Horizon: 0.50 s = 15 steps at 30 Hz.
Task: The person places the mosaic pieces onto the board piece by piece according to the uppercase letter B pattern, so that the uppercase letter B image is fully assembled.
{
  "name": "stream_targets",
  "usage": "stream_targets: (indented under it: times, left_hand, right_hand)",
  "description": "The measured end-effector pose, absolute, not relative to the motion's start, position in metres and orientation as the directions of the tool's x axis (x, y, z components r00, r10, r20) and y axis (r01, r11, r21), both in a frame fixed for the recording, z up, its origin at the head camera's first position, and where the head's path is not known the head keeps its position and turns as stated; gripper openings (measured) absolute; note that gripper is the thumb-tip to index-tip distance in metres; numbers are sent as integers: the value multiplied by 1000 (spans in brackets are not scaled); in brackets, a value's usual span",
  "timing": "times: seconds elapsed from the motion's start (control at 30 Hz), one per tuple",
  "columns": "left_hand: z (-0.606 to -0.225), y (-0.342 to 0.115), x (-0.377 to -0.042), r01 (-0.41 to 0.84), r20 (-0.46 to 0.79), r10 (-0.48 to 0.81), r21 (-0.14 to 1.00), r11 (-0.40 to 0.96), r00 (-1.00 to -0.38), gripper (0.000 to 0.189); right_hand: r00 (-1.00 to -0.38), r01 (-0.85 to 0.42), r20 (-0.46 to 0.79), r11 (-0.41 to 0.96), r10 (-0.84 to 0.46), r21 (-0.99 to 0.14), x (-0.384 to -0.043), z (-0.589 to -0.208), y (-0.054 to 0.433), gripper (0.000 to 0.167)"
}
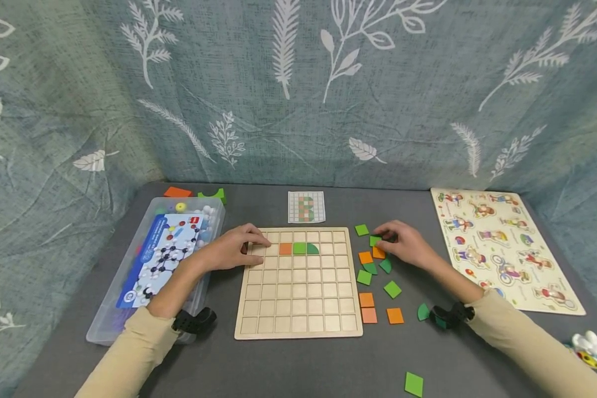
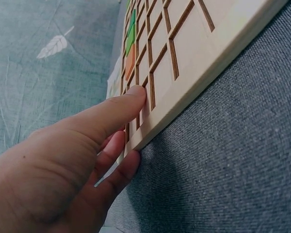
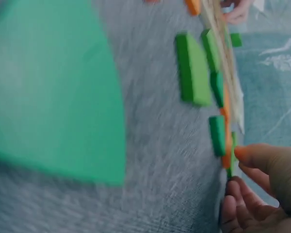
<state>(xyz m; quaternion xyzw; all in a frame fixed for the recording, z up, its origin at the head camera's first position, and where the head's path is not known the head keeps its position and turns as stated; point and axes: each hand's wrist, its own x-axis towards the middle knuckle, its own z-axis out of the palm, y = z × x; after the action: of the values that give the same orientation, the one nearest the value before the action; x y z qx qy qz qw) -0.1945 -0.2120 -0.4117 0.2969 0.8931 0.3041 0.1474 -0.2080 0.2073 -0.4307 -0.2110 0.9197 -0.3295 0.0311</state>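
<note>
A wooden grid board [image 1: 298, 337] lies flat, with an orange square [image 1: 286, 249], a green square [image 1: 299, 248] and a dark green quarter-circle [image 1: 312, 249] side by side in its cells. My left hand [image 1: 236, 249] rests at the board's upper left. In the left wrist view its thumb [image 2: 133, 94] lies on top, with other fingers against the side. My right hand [image 1: 405, 243] is right of the board, thumb and fingertips at opposite sides of another green square [image 1: 375, 241]. That square sits close by an orange square [image 1: 378, 252], which the hand partly covers.
Several loose green, orange and pink pieces lie right of the board, including a pink square [image 1: 370, 315]. A printed pattern card [image 1: 306, 207] is behind the board. A lidded plastic box [image 1: 151, 265] stands left; a picture puzzle board [image 1: 507, 249] lies right.
</note>
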Motion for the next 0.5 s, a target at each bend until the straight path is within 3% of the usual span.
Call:
stream_targets:
  times: [0.5]
  left_hand:
    - [-413, -212, -196, 443, -79, 615, 624, 644, -784, 37]
  right_hand:
    - [-802, -579, 217, 632, -557, -516, -221, -435, 212, 12]
